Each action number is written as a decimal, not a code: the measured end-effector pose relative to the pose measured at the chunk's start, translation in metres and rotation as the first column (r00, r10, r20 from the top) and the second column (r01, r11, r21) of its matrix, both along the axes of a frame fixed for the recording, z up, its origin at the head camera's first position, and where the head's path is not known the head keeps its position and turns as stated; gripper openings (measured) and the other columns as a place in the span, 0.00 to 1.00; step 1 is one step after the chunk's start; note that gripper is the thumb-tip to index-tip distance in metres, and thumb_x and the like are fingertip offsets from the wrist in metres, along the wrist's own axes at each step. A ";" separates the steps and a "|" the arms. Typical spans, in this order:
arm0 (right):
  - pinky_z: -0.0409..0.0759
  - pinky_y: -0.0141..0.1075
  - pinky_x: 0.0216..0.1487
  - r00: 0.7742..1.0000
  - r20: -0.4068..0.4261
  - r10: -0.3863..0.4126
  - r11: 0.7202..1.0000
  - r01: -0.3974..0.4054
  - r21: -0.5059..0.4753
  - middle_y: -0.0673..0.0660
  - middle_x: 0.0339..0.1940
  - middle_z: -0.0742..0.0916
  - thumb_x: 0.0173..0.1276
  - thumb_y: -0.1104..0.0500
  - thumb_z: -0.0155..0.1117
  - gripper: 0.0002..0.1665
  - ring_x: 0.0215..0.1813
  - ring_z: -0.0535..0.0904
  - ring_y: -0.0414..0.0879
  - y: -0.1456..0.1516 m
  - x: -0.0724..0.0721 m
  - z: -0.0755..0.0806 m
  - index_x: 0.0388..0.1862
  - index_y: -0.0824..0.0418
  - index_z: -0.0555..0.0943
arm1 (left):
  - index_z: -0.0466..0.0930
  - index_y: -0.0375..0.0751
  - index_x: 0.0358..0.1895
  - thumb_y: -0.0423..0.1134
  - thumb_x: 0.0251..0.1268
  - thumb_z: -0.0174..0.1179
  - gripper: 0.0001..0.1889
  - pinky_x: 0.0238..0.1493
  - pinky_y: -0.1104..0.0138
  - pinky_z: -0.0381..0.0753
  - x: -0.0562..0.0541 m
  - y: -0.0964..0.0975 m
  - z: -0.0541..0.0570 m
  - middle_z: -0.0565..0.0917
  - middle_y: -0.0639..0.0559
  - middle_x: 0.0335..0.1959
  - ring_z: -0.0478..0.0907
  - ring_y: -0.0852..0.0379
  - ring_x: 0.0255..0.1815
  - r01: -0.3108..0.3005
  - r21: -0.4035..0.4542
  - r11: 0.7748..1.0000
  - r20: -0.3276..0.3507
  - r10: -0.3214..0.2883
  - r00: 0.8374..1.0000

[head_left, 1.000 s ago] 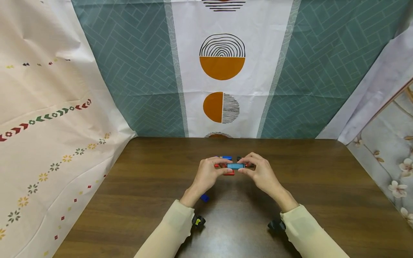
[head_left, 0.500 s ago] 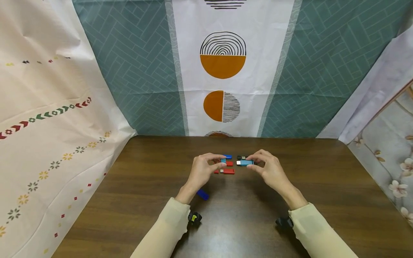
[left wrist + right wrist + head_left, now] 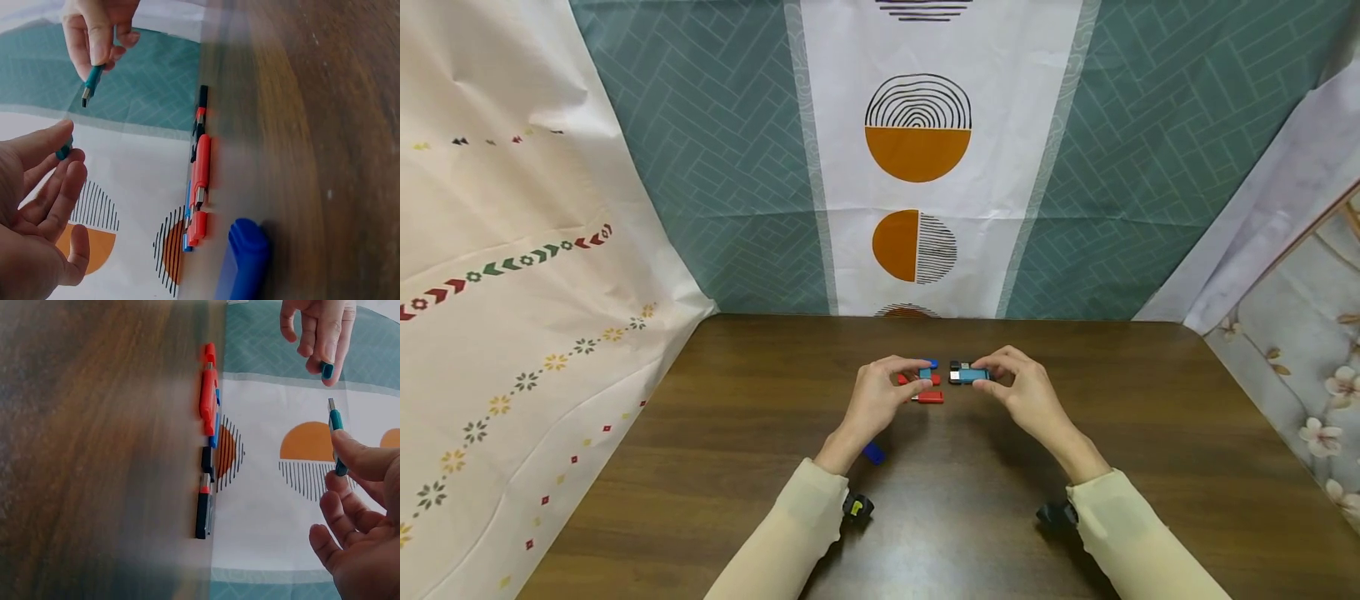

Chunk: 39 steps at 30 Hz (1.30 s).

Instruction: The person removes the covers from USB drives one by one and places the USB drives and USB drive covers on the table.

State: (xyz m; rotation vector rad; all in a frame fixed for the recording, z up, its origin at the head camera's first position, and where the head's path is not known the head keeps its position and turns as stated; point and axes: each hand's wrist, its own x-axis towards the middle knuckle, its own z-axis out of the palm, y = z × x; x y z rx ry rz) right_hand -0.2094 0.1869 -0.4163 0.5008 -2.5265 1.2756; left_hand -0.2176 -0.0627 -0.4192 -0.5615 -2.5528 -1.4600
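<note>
My left hand (image 3: 876, 396) pinches a small teal cap (image 3: 64, 150) between thumb and fingertips. My right hand (image 3: 1022, 392) holds a teal USB flash drive (image 3: 336, 422) by its body, the bare metal plug pointing at the cap. Cap and drive are apart, with a gap between them, and both are held above the table. Beneath the hands lie red flash drives; the nearer red flash drive (image 3: 931, 397) has its metal plug bare. Part of its cap is hidden by my left hand in the head view.
A blue stick-shaped piece (image 3: 873, 452) lies nearer on the wooden table (image 3: 737, 467), beside my left wrist. Behind the hands are black pieces (image 3: 956, 365) and a blue piece (image 3: 933, 364). A patterned cloth (image 3: 745, 208) hangs along the far table edge.
The teal cap has come off the flash drive as my hands moved apart, exposing the plug. Over the last half second my left hand has shifted slightly right, narrowing the gap.
</note>
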 end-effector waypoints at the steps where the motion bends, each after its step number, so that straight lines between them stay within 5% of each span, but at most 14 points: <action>1: 0.73 0.33 0.40 1.000 0.005 0.003 1.000 -0.003 0.000 0.55 0.41 0.84 0.64 0.64 0.78 0.12 0.42 0.77 0.52 0.000 0.000 0.000 0.46 0.62 0.89 | 0.91 0.47 0.53 0.40 0.66 0.74 0.14 0.32 0.69 0.76 0.000 0.001 -0.001 0.89 0.53 0.48 0.78 0.57 0.39 0.000 0.001 1.000 0.003 0.000 1.000; 11: 0.72 0.34 0.39 0.998 0.059 0.002 1.000 -0.002 0.007 0.58 0.41 0.85 0.63 0.67 0.78 0.12 0.41 0.76 0.50 0.007 -0.006 -0.004 0.46 0.63 0.90 | 0.92 0.46 0.50 0.40 0.62 0.76 0.14 0.36 0.68 0.76 -0.005 0.012 0.000 0.85 0.52 0.43 0.79 0.50 0.40 -0.001 -0.059 0.998 -0.023 0.000 1.000; 16: 0.73 0.34 0.39 0.997 0.079 -0.002 1.000 0.001 0.020 0.58 0.41 0.85 0.63 0.66 0.78 0.12 0.40 0.76 0.50 0.010 -0.008 -0.006 0.46 0.63 0.89 | 0.92 0.45 0.50 0.38 0.63 0.75 0.13 0.34 0.69 0.77 -0.008 0.016 0.000 0.86 0.51 0.43 0.79 0.56 0.38 -0.007 -0.089 0.996 -0.037 0.004 0.999; 22: 0.74 0.35 0.39 0.996 0.088 -0.007 0.999 0.004 0.033 0.58 0.39 0.85 0.63 0.66 0.78 0.12 0.39 0.75 0.50 0.014 -0.011 -0.010 0.45 0.63 0.89 | 0.92 0.43 0.51 0.38 0.64 0.75 0.13 0.37 0.68 0.81 -0.011 0.021 -0.002 0.87 0.46 0.46 0.81 0.55 0.41 0.018 -0.119 0.993 0.013 -0.017 1.000; 39: 0.73 0.38 0.34 0.973 0.229 -0.004 0.994 -0.021 0.106 0.56 0.35 0.84 0.65 0.63 0.77 0.12 0.36 0.74 0.49 0.030 -0.029 -0.022 0.46 0.66 0.89 | 0.93 0.42 0.47 0.39 0.62 0.76 0.11 0.36 0.73 0.79 -0.028 0.047 -0.005 0.84 0.55 0.38 0.80 0.63 0.36 0.082 -0.283 0.956 0.095 -0.057 0.994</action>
